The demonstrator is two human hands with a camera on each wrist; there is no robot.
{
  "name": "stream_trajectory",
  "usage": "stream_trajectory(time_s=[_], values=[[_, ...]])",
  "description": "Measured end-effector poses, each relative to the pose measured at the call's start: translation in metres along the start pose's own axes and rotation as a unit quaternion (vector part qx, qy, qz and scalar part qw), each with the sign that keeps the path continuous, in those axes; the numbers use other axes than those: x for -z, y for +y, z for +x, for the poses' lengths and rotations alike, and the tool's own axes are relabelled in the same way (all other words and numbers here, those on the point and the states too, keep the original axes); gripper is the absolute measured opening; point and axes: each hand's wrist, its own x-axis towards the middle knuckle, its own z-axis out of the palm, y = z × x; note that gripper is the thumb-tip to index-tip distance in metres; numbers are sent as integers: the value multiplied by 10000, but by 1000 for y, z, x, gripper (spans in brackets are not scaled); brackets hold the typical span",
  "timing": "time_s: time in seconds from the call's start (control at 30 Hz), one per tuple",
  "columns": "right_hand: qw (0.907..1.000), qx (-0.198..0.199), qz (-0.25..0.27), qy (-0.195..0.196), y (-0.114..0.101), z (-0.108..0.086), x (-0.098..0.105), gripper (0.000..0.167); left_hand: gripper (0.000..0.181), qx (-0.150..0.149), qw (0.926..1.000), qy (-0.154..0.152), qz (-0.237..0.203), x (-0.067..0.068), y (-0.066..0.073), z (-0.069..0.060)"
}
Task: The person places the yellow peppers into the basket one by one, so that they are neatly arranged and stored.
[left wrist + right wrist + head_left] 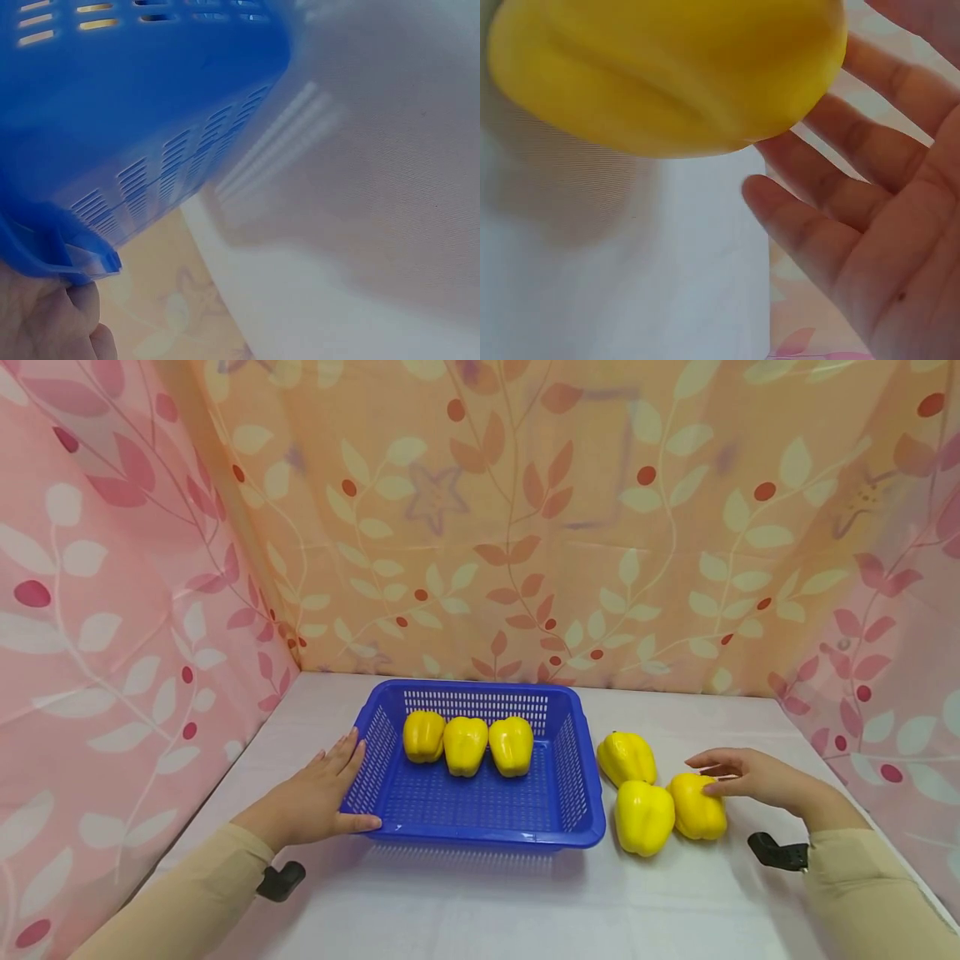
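Note:
A blue plastic basket (487,837) with slotted walls holds three yellow bell peppers in a row near its back wall, the middle one (465,747) between two others. My left hand (311,797) rests along the basket's left rim, fingers extended and thumb on the front corner. In the left wrist view, fingers (45,322) lie against the rim. Right of the basket, three more yellow bell peppers sit close together. My right hand (757,781) is at the rightmost bell pepper (699,817), thumb at its top and fingers spread loosely behind it, not closed round it.
Beside the rightmost pepper stand the front bell pepper (643,818) and the back bell pepper (626,758), near the basket's right wall. A white cloth (480,910) covers the table. Floral curtains (495,527) enclose the back and both sides.

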Motion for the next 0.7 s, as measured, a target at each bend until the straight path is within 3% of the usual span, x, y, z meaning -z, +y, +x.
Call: stream_trajectory(time_s=[0.3,0.7], values=[[9976,130,-227,641,-2,-20,-15,59,114,-51,10000,46,-55,0,0,1],[9950,225,-307,923,11,-30,-42,85,113,-39,10000,33,-49,1,1,0]])
